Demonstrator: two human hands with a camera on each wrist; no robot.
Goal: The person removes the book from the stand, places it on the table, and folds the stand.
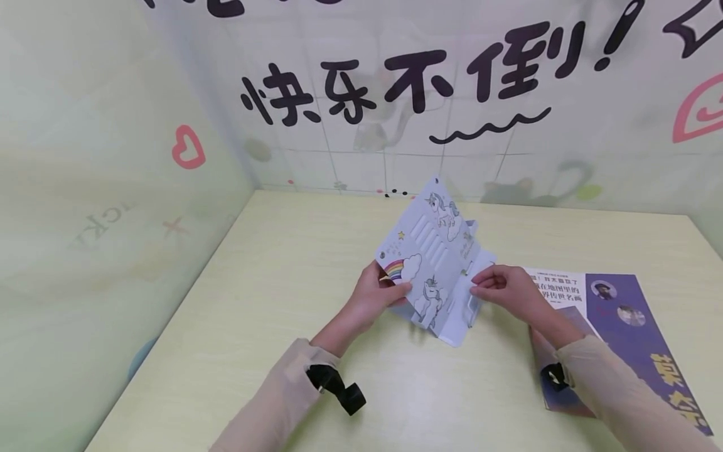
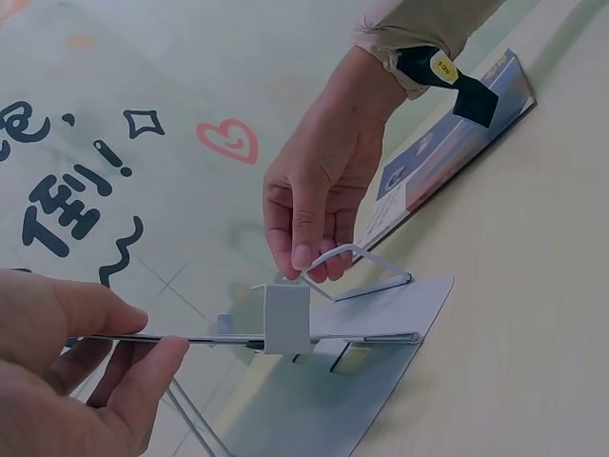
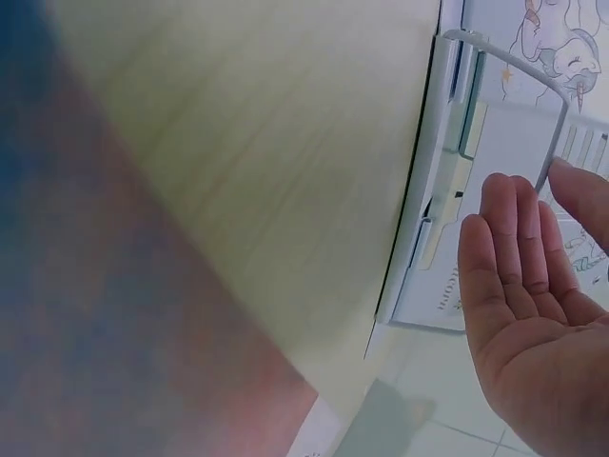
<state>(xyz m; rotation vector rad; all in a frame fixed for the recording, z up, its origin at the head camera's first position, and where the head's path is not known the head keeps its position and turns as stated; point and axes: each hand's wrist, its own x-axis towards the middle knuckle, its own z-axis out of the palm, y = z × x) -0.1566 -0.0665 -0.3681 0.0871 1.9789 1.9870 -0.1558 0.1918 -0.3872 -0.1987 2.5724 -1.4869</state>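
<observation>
A pale lilac metal book stand (image 1: 418, 248), printed with unicorns and a rainbow, is held tilted over the table. My left hand (image 1: 375, 292) grips its panel by the left edge, thumb on the printed face. Along the opposite edge, a folded ledge (image 1: 456, 320) carries wire page holders. With thumb and fingertips, my right hand (image 1: 511, 292) pinches one wire page holder (image 3: 558, 133), which stands raised from the ledge in the right wrist view. Behind the panel, a wire support leg (image 2: 195, 419) shows in the left wrist view.
On the right of the pale wood table (image 1: 271, 301) lies a large purple book (image 1: 627, 339). A smaller dark-covered book (image 1: 556, 395) overlaps it, partly under my right forearm. A printed cloth backdrop (image 1: 361, 157) closes off the back and left side.
</observation>
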